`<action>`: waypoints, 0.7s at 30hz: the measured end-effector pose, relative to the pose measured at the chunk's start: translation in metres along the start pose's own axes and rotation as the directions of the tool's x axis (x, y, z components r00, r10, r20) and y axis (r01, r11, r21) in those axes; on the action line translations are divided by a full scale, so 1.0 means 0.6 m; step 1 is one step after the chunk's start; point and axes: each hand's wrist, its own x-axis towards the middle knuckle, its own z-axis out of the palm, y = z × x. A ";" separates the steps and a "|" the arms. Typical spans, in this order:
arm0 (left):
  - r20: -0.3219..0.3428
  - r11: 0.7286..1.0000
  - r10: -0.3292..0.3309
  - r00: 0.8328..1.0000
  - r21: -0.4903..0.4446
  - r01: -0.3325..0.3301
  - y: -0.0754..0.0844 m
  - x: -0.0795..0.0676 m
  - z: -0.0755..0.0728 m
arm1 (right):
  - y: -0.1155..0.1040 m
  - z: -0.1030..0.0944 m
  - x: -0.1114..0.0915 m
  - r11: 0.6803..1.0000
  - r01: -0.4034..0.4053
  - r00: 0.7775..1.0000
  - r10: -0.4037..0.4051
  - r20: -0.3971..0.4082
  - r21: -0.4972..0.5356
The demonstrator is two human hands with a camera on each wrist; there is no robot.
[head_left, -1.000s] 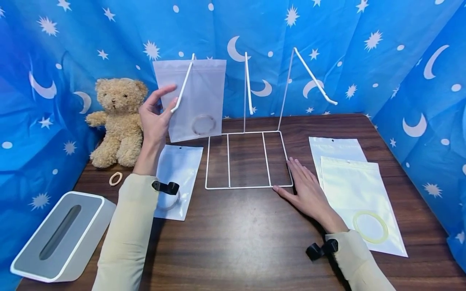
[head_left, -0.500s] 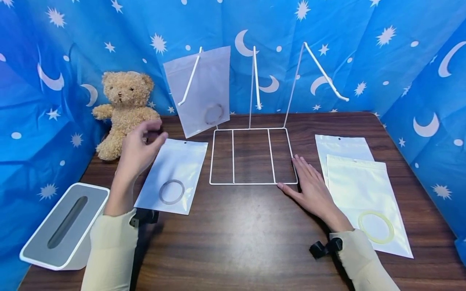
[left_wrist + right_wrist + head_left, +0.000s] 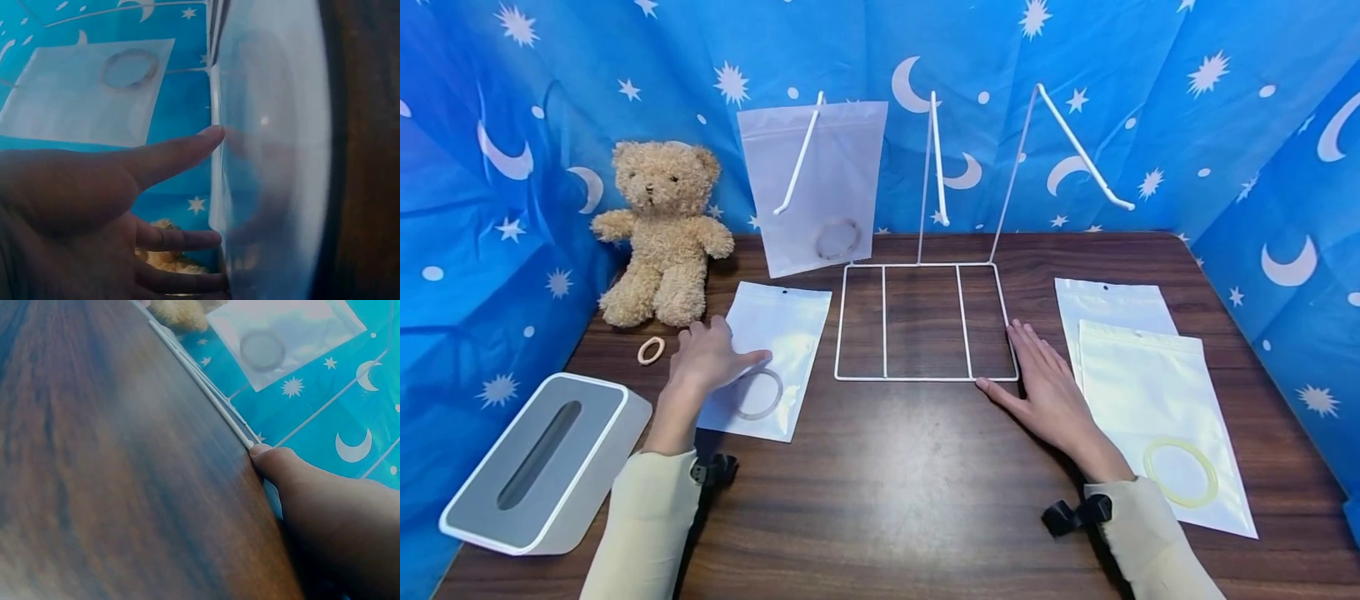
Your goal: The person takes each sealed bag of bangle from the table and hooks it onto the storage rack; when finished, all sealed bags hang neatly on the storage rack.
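My left hand (image 3: 703, 362) is over the left edge of a white zip bag (image 3: 797, 333) lying on the table. Its fingers are extended, and in the left wrist view the thumb and fingertips meet the bag's surface. A greyish bangle (image 3: 780, 392) shows through that bag, partly behind the thumb. With fingers straight, my right hand (image 3: 1048, 400) rests at the front right corner of a white wire rack (image 3: 925, 380); in the right wrist view the thumb presses its front wire. Another zip bag (image 3: 842, 167), with a bangle (image 3: 838, 239) inside, hangs on the rack's left arm.
Two overlapping white zip bags (image 3: 1142, 375) lie at the right, the front one showing a yellow bangle (image 3: 1180, 472). At left are a teddy bear (image 3: 662, 225), a small wooden ring (image 3: 651, 351) and a tissue box (image 3: 542, 467). The rack's middle and right arms (image 3: 1086, 154) jut forward.
My left hand has let go of the hanging bag and come down to the bag on the table. The hanging bag swung a little. My right hand has stayed on the rack.
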 end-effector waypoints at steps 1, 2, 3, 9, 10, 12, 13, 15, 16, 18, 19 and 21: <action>-0.008 1.000 -0.001 1.000 -0.003 0.001 0.001 -0.001 0.002 | 0.000 0.000 0.000 1.000 0.006 1.000 -0.006 -0.004 0.001; -0.018 1.000 0.002 1.000 -0.007 -0.002 0.001 -0.001 0.003 | 0.000 0.000 0.000 1.000 0.012 1.000 -0.012 -0.008 -0.001; -0.030 1.000 0.006 1.000 -0.011 -0.007 0.001 -0.002 0.004 | 0.001 0.000 0.000 1.000 0.018 1.000 -0.018 -0.008 -0.003; -0.076 0.997 0.019 0.997 -0.069 -0.024 -0.005 0.001 0.011 | 0.001 0.000 -0.002 0.999 0.036 0.999 -0.036 0.006 -0.027; -0.085 0.996 0.020 0.996 -0.085 -0.027 -0.007 0.002 0.012 | 0.001 0.001 -0.002 0.999 0.034 0.999 -0.034 0.006 -0.028; -0.097 0.991 0.027 0.995 -0.126 -0.039 -0.010 0.006 0.014 | 0.001 0.001 -0.002 0.999 0.028 1.000 -0.028 0.002 -0.027; -0.103 0.988 0.033 0.994 -0.149 -0.048 -0.012 0.008 0.014 | 0.001 0.001 -0.002 0.999 0.025 1.000 -0.025 -0.001 -0.024; -0.113 0.979 0.050 0.992 -0.193 -0.071 -0.019 0.014 0.014 | 0.001 0.000 -0.002 1.000 0.021 1.000 -0.021 -0.004 -0.021; -0.112 0.973 0.058 0.992 -0.215 -0.081 -0.023 0.017 0.014 | 0.001 0.000 -0.002 1.000 0.020 1.000 -0.020 -0.005 -0.020; -0.109 0.961 0.075 0.991 -0.258 -0.101 -0.033 0.023 0.012 | 0.002 0.000 -0.002 1.000 0.019 1.000 -0.019 -0.004 -0.019; -0.113 0.954 0.092 0.989 -0.275 -0.120 -0.038 0.025 0.012 | 0.002 0.000 -0.001 1.000 0.019 1.000 -0.019 -0.004 -0.019; -0.127 0.941 0.131 0.983 -0.296 -0.164 -0.049 0.030 0.010 | 0.002 0.001 -0.001 1.000 0.019 1.000 -0.019 -0.001 -0.020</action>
